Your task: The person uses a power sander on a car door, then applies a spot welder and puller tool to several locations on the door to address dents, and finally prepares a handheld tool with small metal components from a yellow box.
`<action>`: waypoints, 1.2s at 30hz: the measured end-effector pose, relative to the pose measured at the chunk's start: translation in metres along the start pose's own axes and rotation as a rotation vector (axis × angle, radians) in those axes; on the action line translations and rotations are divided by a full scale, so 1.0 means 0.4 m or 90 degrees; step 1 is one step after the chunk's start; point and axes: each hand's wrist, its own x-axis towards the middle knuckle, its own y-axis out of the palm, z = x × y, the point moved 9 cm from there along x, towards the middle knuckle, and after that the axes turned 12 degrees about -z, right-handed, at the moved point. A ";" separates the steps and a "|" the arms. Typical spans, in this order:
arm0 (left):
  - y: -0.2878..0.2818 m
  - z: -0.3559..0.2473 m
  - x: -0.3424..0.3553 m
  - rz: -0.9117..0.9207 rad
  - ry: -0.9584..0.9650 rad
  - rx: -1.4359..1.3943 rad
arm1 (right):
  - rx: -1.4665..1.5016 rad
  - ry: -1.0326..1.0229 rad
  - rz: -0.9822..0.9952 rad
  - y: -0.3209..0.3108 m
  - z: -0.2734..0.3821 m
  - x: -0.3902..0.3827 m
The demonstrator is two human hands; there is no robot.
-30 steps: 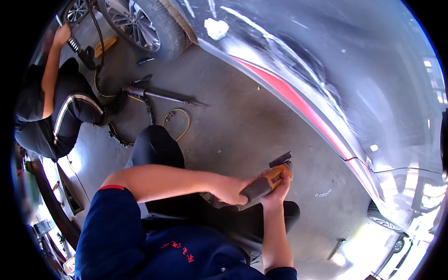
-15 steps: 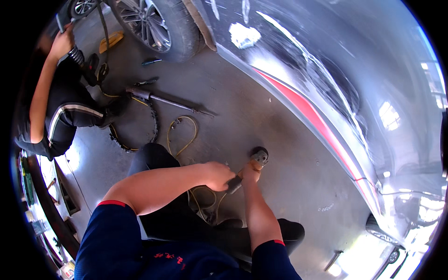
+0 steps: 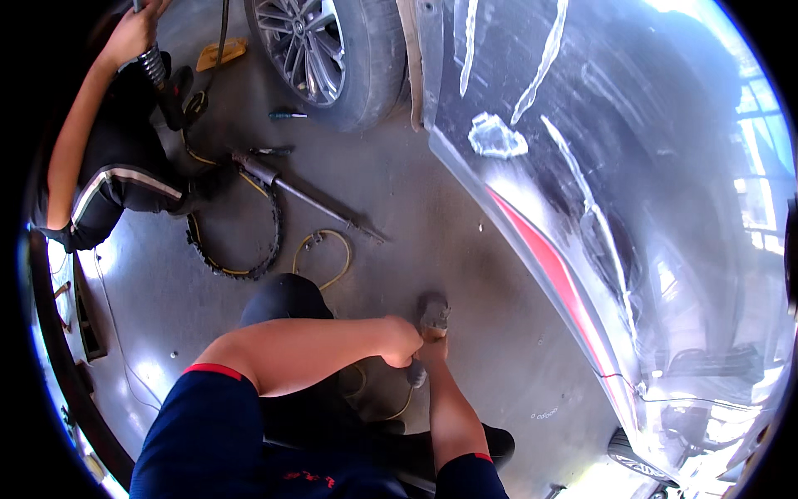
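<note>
Two hands are on the one power tool [image 3: 434, 316] here, and it's being held low over the floor [image 3: 474, 266], just in front of the lap and well apart from the dented-looking car panel [image 3: 682, 208]. The right hand [image 3: 435, 348] is wrapped right behind the head, fingers clamped on the body. The left hand [image 3: 401, 339] looks closed around the same body further back, but its fingertips are hidden, so how tight can't be told.

Biggest worry imo: the right fingers are parked very close to the dark working end. If the trigger got bumped while the grip was being changed, skin could be nicked. Whether the thing is running can't be told, too blurry.

Also, a thin yellow line [image 3: 406, 407] is seen running from the rear end down by the left leg [image 3: 287, 301]. It could be snagged under a shoe or knee, and the tool would be yanked off line. The red strip [image 3: 544, 249] along the sill could be scuffed too, if the head were swung wide.
</note>
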 end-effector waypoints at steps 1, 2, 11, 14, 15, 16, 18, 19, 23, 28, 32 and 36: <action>0.020 0.021 0.008 -0.012 -0.007 -0.009 | -0.085 0.019 0.052 -0.009 0.030 -0.030; 0.016 0.019 0.025 -0.026 0.003 -0.009 | -0.160 -0.020 0.085 -0.032 0.057 -0.040; -0.527 -0.053 -0.261 -0.850 0.425 0.115 | -0.155 -0.211 0.261 -0.384 0.323 -0.296; -0.927 -0.114 -0.461 -1.022 0.188 0.476 | -0.009 -0.189 0.056 -0.650 0.245 -0.270; -1.064 -0.107 -0.542 -1.067 0.115 0.514 | -0.006 -0.215 -0.018 -0.715 0.231 -0.266; -1.159 -0.080 -0.658 -1.251 0.241 0.466 | 0.037 -0.193 -0.045 -0.752 0.215 -0.255; -1.376 0.007 -0.817 -1.386 0.255 0.357 | 0.082 -0.160 -0.073 -0.788 0.226 -0.269; -1.470 0.040 -0.891 -1.457 0.194 0.359 | 0.079 -0.154 -0.070 -0.782 0.234 -0.287; -1.560 0.039 -0.978 -1.612 0.116 0.398 | 0.212 -0.112 -0.059 -0.743 0.265 -0.351; -1.361 -0.062 -0.821 -1.492 0.272 0.456 | 0.228 -0.093 -0.051 -0.726 0.297 -0.426; -1.171 -0.006 -0.546 -1.268 0.337 0.416 | 0.260 -0.117 -0.026 -0.679 0.340 -0.426; -0.942 0.057 -0.343 -1.130 0.352 0.432 | 0.221 -0.165 -0.007 -0.683 0.387 -0.443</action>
